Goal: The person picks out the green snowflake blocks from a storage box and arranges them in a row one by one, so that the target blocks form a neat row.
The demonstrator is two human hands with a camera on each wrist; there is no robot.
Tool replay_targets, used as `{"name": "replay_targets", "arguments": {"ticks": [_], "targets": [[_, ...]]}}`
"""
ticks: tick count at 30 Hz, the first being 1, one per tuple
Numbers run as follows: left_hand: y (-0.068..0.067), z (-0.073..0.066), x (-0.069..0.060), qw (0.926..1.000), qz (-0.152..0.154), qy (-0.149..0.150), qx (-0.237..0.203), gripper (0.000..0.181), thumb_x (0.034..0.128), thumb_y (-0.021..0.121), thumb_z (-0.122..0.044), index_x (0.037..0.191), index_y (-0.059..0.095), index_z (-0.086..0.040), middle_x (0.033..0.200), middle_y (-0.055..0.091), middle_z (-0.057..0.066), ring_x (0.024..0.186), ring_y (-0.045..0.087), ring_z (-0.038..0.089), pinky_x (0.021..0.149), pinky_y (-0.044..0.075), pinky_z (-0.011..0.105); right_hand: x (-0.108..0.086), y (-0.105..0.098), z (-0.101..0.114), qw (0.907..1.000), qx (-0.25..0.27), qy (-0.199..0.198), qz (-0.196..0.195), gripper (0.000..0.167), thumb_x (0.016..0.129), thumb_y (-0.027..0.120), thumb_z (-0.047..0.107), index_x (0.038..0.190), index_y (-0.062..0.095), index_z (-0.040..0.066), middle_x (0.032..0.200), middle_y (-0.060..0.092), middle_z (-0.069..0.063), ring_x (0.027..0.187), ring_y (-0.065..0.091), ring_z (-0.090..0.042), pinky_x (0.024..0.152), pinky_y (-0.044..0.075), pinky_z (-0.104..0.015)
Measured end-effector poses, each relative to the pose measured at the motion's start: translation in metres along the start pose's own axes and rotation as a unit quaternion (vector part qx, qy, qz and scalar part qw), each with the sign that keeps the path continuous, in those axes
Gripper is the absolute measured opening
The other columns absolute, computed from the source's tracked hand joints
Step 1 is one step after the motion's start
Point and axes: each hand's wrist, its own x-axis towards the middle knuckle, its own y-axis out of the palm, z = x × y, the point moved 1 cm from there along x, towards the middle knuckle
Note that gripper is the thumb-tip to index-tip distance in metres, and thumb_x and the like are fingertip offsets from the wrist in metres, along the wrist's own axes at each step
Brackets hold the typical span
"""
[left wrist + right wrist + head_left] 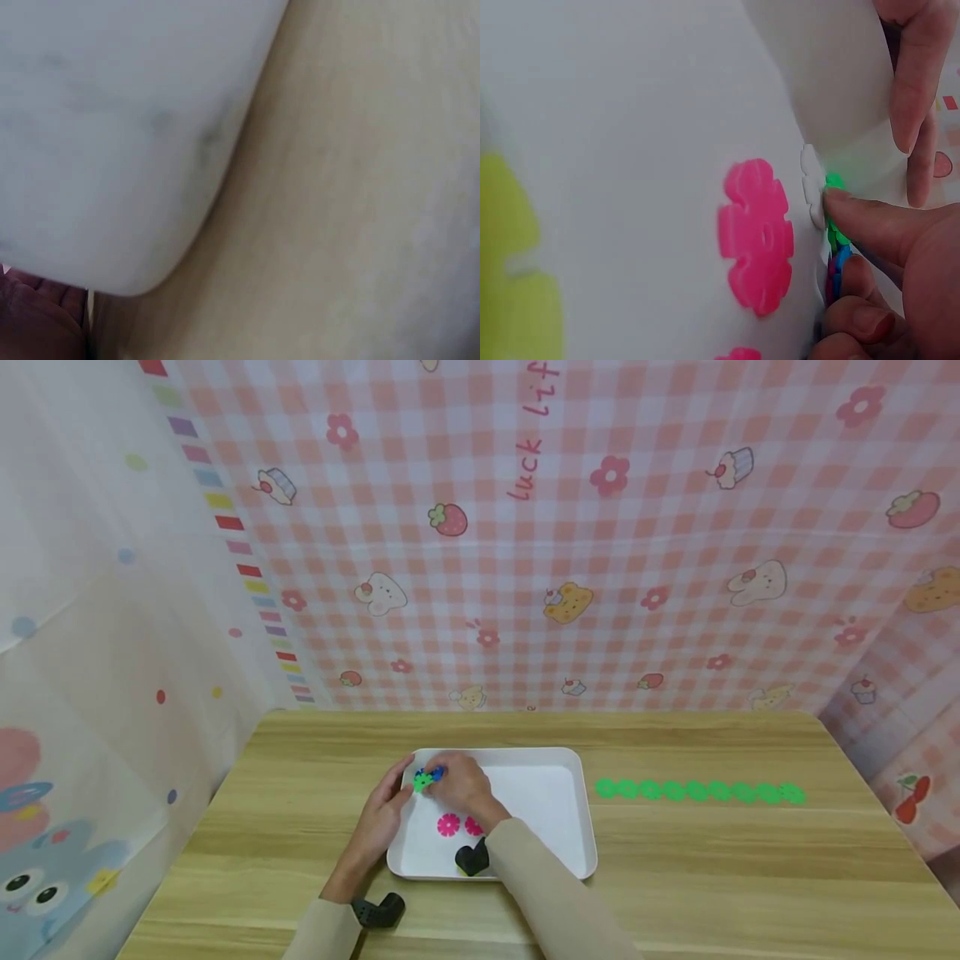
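Note:
In the head view my right hand [459, 781] reaches into the far left corner of a white tray [528, 872]. Its thumb and fingers pinch a green snowflake disc [423, 782], also visible beside the thumb in the right wrist view. Blue discs [438, 772] lie close by it, partly covered by the fingers. My left hand [380, 814] rests at the tray's left rim, its fingers fairly straight. Pink discs [448, 825] lie on the tray floor. A white disc [812, 187] stands near the right thumb, and a yellow disc [510, 262] is close to that camera.
A row of several green discs [697, 791] stretches across the wooden table [675, 885] to the right of the tray. Black wrist mounts [381, 910] sit on both wrists. A checked, printed cloth [525, 560] hangs behind the table's far edge.

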Motion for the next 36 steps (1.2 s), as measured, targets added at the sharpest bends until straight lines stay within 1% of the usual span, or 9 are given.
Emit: {"name": "replay_targets", "arguments": {"ticks": [4,8,13,18,23,27,30,36], "targets": [[0.0,-0.0005,0.0003,1.0,0.003,-0.001,-0.001,0.048,0.1053,0.039,-0.009,0.153,0.036,-0.012,0.164,0.019,0.011,0.152,0.011,0.023,0.123,0.011,0.045,0.0008,0.0011,0.0002,0.9999,-0.008,-0.002,-0.006,0.02,0.08,0.082,0.02,0.099,0.077,0.022,0.115,0.071,0.002,0.106,0.064,-0.02,0.084,0.053,-0.039],[0.0001,-0.0002,0.0006,1.0,0.002,-0.001,0.004,0.048,0.1051,0.038,-0.008,0.153,0.036,-0.011,0.164,0.019,0.012,0.152,0.011,0.025,0.123,0.011,0.047,-0.0004,-0.0001,0.0015,1.0,-0.008,0.005,-0.002,0.019,0.08,0.083,0.02,0.097,0.076,0.022,0.109,0.071,0.002,0.099,0.063,-0.018,0.079,0.052,-0.035],[0.0001,0.0,0.001,0.9999,-0.002,-0.003,0.014,0.048,0.1051,0.039,-0.009,0.153,0.036,-0.013,0.164,0.019,0.012,0.152,0.011,0.027,0.123,0.011,0.048,-0.0024,-0.0022,0.0034,0.9998,0.005,0.016,0.008,0.017,0.081,0.082,0.018,0.093,0.072,0.021,0.096,0.066,0.002,0.087,0.058,-0.015,0.071,0.048,-0.03],[0.0,-0.0003,0.0008,0.9999,0.002,0.001,0.011,0.048,0.1053,0.038,-0.009,0.153,0.036,-0.012,0.164,0.019,0.013,0.152,0.011,0.026,0.123,0.01,0.047,-0.0035,-0.0032,0.0036,0.9998,0.015,0.007,0.009,0.016,0.081,0.08,0.014,0.088,0.067,0.018,0.081,0.061,0.003,0.075,0.054,-0.014,0.063,0.041,-0.026],[0.0,-0.0009,0.0002,0.9999,0.005,-0.002,0.009,0.048,0.1052,0.038,-0.009,0.153,0.036,-0.012,0.165,0.019,0.013,0.153,0.01,0.026,0.123,0.01,0.047,-0.0043,-0.0032,0.0033,0.9998,0.018,-0.005,0.009,0.014,0.082,0.077,0.01,0.087,0.065,0.016,0.076,0.056,0.003,0.071,0.051,-0.013,0.059,0.039,-0.024],[-0.0002,-0.0015,-0.0001,0.9999,0.004,-0.005,0.014,0.048,0.1054,0.038,-0.01,0.153,0.036,-0.013,0.165,0.018,0.013,0.153,0.01,0.027,0.123,0.011,0.048,-0.0039,-0.0032,0.0026,0.9997,0.022,-0.01,0.01,0.015,0.081,0.075,0.007,0.087,0.064,0.015,0.072,0.053,0.003,0.067,0.049,-0.012,0.056,0.037,-0.023],[-0.0001,-0.0015,-0.0004,0.9999,0.002,-0.005,0.016,0.048,0.1053,0.039,-0.01,0.153,0.036,-0.013,0.165,0.019,0.012,0.153,0.01,0.026,0.123,0.01,0.048,-0.0036,-0.0035,0.0016,0.9993,0.03,-0.017,0.013,0.017,0.08,0.075,0.004,0.086,0.063,0.014,0.071,0.052,0.002,0.065,0.048,-0.012,0.056,0.037,-0.022],[0.0,-0.0013,-0.0005,0.9999,0.003,-0.004,0.014,0.048,0.1055,0.038,-0.01,0.153,0.036,-0.013,0.165,0.017,0.013,0.153,0.009,0.026,0.124,0.009,0.047,-0.0041,-0.0078,0.0003,0.9977,0.048,-0.036,0.031,0.02,0.079,0.074,-0.002,0.088,0.062,0.011,0.078,0.055,0.001,0.073,0.051,-0.012,0.065,0.044,-0.022]]}}
